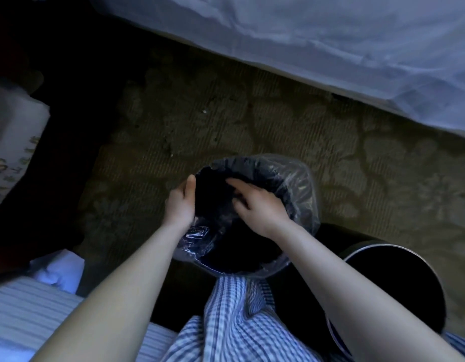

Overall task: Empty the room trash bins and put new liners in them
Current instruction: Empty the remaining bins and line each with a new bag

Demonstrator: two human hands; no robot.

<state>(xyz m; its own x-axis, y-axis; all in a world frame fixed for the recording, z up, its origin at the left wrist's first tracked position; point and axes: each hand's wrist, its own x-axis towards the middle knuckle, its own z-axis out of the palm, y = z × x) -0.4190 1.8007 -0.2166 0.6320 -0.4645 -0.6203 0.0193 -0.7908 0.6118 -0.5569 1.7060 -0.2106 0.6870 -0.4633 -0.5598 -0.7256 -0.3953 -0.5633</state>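
Gripping liner (302,189) rim with left hand (180,202); right hand (255,205) spread inside.

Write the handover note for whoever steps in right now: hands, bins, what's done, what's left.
Left hand: grips the clear liner at the left rim of the first bin.
Right hand: open, fingers spread over the opening, on the liner.
Done: the liner is draped over that rim, loose and crumpled.
Second bin: stands to the right of the first; no liner shows over its rim.
Left: seat this liner, then probably line the second bin. The insides are too dark to tell whether they were emptied.
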